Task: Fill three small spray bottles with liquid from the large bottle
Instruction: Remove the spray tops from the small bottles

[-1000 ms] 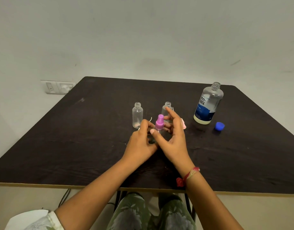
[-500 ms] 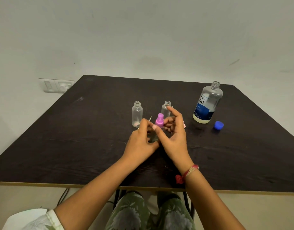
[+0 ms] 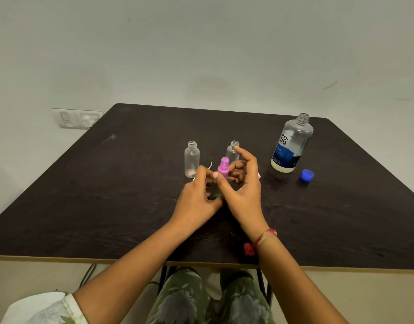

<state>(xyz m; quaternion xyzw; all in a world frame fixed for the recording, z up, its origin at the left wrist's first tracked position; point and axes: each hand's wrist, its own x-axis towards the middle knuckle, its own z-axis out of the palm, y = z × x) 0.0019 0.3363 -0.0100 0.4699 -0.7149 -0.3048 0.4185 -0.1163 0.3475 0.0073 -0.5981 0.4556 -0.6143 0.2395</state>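
A small clear spray bottle stands at the table's middle, mostly hidden between my hands; its pink spray top (image 3: 223, 167) shows above them. My left hand (image 3: 197, 199) grips the bottle's body. My right hand (image 3: 244, 185) has thumb and fingers around the pink top. Behind them stand two uncapped small clear bottles, one at the left (image 3: 191, 159) and one (image 3: 233, 150) partly hidden by my right fingers. The large bottle (image 3: 291, 143), uncapped with a blue label and a little liquid at its bottom, stands at the right. Its blue cap (image 3: 306, 175) lies beside it.
The dark wooden table (image 3: 107, 195) has its near edge by my lap. A pink piece (image 3: 258, 175) peeks out behind my right hand, and a thin white tube (image 3: 210, 165) lies between the small bottles. A wall socket (image 3: 78, 118) sits at the left.
My right fingers have shifted around the pink top, the index finger lifting up higher. My left hand stays on the bottle.
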